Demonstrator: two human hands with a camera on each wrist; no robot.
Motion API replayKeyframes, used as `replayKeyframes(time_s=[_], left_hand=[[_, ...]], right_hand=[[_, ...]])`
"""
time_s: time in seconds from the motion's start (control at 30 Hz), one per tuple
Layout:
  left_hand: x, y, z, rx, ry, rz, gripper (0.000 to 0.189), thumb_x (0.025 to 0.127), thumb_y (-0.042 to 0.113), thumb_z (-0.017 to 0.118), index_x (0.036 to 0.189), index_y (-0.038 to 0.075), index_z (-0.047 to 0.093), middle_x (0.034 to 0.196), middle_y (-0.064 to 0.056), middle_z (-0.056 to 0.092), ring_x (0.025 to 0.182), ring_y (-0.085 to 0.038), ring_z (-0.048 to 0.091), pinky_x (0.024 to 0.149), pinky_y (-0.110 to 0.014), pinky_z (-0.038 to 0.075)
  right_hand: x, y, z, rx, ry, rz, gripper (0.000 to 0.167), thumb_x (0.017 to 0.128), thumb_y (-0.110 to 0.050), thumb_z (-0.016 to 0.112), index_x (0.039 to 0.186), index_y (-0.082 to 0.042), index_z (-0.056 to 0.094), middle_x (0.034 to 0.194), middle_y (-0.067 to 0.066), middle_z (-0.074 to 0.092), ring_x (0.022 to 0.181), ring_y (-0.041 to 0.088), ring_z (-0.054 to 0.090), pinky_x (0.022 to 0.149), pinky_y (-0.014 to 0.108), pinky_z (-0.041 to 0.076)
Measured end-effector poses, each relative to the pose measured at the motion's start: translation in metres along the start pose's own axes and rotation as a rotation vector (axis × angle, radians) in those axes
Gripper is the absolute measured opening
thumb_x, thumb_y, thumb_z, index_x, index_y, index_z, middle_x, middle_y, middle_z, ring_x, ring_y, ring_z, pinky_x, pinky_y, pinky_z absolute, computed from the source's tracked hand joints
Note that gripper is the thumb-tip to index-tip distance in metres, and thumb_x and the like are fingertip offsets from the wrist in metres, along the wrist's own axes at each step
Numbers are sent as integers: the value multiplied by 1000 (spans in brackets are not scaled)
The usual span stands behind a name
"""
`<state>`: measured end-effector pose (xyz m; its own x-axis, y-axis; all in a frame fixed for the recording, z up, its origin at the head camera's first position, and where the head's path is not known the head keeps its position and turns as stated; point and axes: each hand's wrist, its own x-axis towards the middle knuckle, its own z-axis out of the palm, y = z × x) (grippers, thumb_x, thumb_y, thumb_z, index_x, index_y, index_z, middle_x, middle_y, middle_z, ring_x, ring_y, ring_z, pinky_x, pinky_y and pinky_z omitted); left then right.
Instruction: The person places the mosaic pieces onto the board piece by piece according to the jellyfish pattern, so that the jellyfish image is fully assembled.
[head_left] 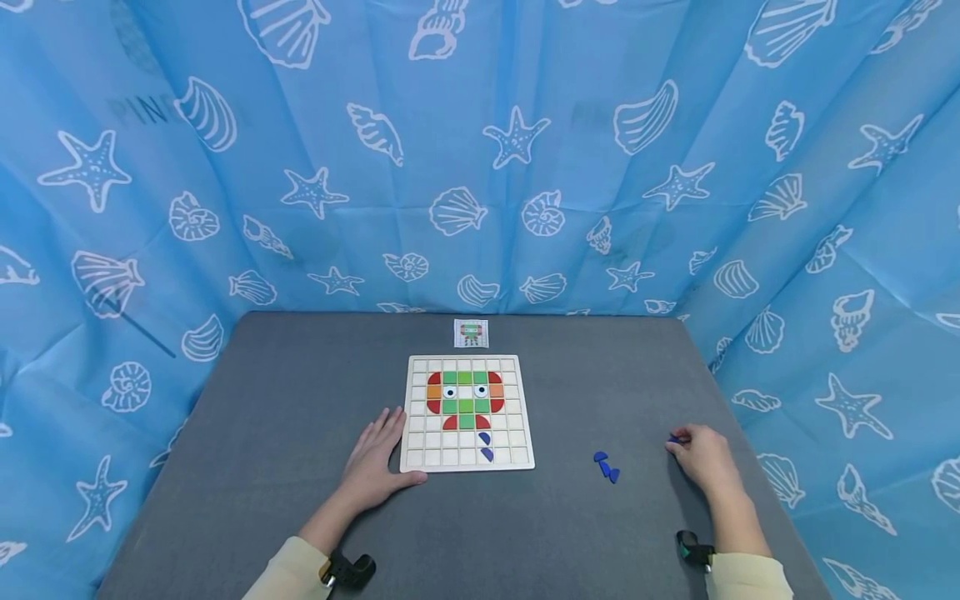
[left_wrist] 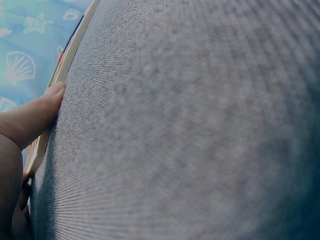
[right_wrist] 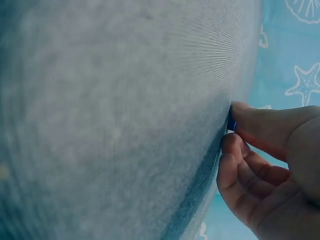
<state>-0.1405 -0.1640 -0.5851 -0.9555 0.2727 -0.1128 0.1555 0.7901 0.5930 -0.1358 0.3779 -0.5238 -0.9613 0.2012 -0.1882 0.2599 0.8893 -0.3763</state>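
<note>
A white gridded board [head_left: 420, 457] lies on the grey table, with red, green and orange tiles and two eye tiles forming a figure. Two blue pieces [head_left: 487, 454] sit in its lower cells. My left hand [head_left: 375, 467] rests at the board's left side, fingers spread along that edge and thumb at the front left corner; the left wrist view shows the thumb [left_wrist: 37, 115] against the board's rim. Far to the right, my right hand [head_left: 705, 458] pinches a small blue piece [right_wrist: 232, 123] between thumb and fingertips, low at the table surface. Its shape is mostly hidden.
Several loose blue pieces [head_left: 604, 468] lie between the board and my right hand. Behind the board lies a small picture card [head_left: 471, 333] with a similar figure. A blue shell-patterned curtain [head_left: 480, 167] hangs beyond the table's back and sides.
</note>
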Motion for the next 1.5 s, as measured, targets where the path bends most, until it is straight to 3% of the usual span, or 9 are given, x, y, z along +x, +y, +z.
replayKeyframes(time_s=[0.23,0.6,1.1,1.33,1.5], left_hand=[[1,0,1,13,-1,3,118,76,73,71,163,13,17,170,-6,16,158,-30,5,126,-53,10],[0,-1,3,2,7,7,118,76,73,71,163,13,18,169,-6,18,158,-30,7,126,-53,11],[3,-4,3,18,1,11,119,76,75,70,163,14,17,170,-5,17,158,-29,5,126,-52,10],[1,-4,3,-2,14,6,118,75,73,72,162,13,19,169,-6,18,158,-30,7,126,-54,11],[1,-4,3,4,13,8,118,76,74,71,163,14,18,169,-6,18,158,-30,6,126,-54,11]], right_hand=[[-5,-13,5,-1,61,-83,30,96,-9,66,118,11,65,105,27,66,90,35,65,78,55,53],[-14,-63,13,34,147,-243,28,92,-7,71,117,6,69,98,19,68,84,29,65,75,52,53],[-13,-119,27,98,125,-420,26,91,-7,74,116,0,73,99,10,68,79,18,63,71,42,55],[-16,-154,40,111,82,-491,25,89,-9,77,113,-3,74,96,5,68,77,11,58,69,33,53],[-23,-180,47,181,32,-545,26,87,-9,79,112,-4,75,97,6,69,76,9,57,66,27,52]])
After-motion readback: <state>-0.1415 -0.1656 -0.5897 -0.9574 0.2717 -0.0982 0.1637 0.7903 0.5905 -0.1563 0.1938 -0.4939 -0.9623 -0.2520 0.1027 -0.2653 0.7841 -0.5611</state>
